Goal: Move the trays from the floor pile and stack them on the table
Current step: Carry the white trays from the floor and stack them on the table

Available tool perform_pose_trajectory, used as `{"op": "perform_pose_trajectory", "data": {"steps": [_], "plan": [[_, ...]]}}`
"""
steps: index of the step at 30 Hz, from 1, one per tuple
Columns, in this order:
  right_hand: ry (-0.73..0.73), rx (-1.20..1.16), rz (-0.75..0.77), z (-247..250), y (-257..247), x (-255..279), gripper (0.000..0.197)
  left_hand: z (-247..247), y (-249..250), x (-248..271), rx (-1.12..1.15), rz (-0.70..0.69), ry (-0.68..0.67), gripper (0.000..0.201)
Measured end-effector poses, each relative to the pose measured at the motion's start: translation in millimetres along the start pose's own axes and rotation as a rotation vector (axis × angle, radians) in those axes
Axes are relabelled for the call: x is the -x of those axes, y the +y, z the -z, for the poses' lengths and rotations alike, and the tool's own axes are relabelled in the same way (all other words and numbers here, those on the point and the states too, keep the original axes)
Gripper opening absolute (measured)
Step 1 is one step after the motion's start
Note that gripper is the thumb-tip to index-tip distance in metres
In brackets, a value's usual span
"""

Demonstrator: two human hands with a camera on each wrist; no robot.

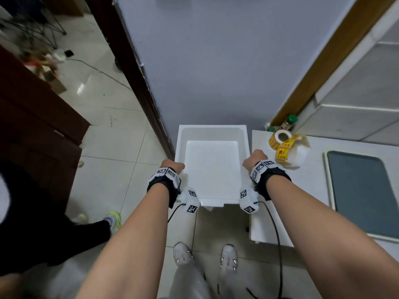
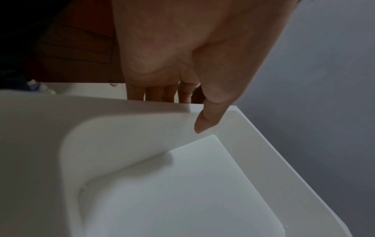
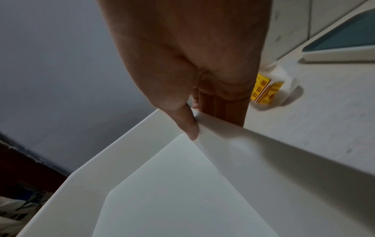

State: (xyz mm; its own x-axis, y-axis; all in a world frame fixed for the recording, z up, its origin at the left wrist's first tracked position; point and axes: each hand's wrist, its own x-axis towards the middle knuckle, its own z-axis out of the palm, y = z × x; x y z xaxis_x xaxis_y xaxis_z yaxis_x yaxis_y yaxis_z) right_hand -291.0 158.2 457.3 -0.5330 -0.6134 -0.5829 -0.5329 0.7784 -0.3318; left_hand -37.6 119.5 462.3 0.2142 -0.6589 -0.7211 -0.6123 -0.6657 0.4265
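Over the floor, just left of the tabletop (image 1: pixel 306 190), a white tray (image 1: pixel 212 167) is hanging in the air, carried level between both hands. The left hand (image 1: pixel 172 166) is gripping its left rim, thumb hooked over the edge and fingers (image 2: pixel 156 94) curled underneath; the right hand (image 1: pixel 255 158) is doing the same on the right rim. So we're mid-carry, I'd say. Next up is probably swinging it right and setting it down flat, while dodging that yellow label roll (image 1: pixel 285 147) sitting near the far-left corner of the tabletop.
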Motion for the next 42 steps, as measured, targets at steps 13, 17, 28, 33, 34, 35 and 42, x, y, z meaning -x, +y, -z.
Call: {"op": "perform_pose_trajectory", "data": {"steps": [13,17,28,33,34,35,42], "plan": [[0.153,-0.121,0.035,142.8,92.5,17.2,0.027,-52.0,94.3,100.8,-0.143,-0.238,-0.063,0.045],[0.228,-0.14,0.005,172.5,116.0,22.3,0.027,-68.5,120.6,112.0,-0.101,-0.292,-0.136,0.043],[0.355,-0.164,-0.074,244.6,193.5,19.9,0.031,-138.6,179.5,165.9,-0.057,-0.389,-0.233,0.029],[0.348,-0.222,-0.065,276.3,244.7,-5.6,0.029,-185.5,208.3,186.3,-0.052,-0.403,-0.274,0.028],[0.345,-0.223,-0.06,284.8,254.6,-10.4,0.028,-195.1,214.7,192.4,-0.059,-0.41,-0.278,0.03],[0.342,-0.228,-0.061,293.7,264.8,-14.1,0.026,-204.7,220.7,199.9,-0.074,-0.414,-0.276,0.028],[0.328,-0.259,-0.021,341.2,342.8,-48.1,0.022,-295.6,242.6,231.9,-0.092,-0.41,-0.232,0.032]]}}
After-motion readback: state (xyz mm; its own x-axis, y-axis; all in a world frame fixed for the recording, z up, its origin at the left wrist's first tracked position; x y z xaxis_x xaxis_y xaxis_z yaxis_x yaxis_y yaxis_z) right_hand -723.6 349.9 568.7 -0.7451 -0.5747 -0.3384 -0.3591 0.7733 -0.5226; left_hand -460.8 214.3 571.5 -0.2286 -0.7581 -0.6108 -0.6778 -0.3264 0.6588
